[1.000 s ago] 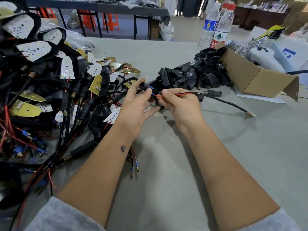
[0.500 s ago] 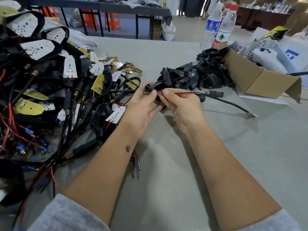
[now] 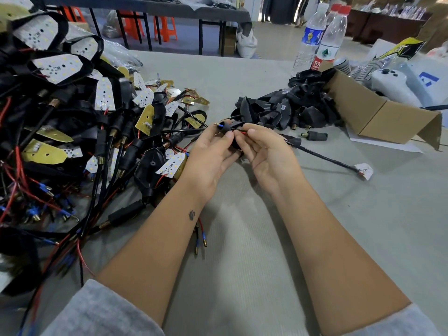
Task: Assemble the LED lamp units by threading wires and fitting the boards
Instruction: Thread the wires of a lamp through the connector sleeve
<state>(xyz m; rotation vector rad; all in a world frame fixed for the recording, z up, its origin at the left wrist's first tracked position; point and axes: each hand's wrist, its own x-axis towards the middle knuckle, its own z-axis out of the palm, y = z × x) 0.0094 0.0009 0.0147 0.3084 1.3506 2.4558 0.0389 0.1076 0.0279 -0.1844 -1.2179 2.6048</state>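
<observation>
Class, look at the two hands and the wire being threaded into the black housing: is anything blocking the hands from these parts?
Nothing visible does. The left hand already holds the black housing, and the right hand pinches the red wire right at it. The blue-tipped end shows at the housing's far side.

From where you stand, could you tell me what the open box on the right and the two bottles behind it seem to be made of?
The box looks like plain brown corrugated cardboard: matte, unprinted, with creased flaps folded open. The two bottles appear to be thin clear plastic: see-through, glossy walls with ribbing, printed paper or film labels and coloured screw caps. Their look leaves the exact plastic open.
</observation>
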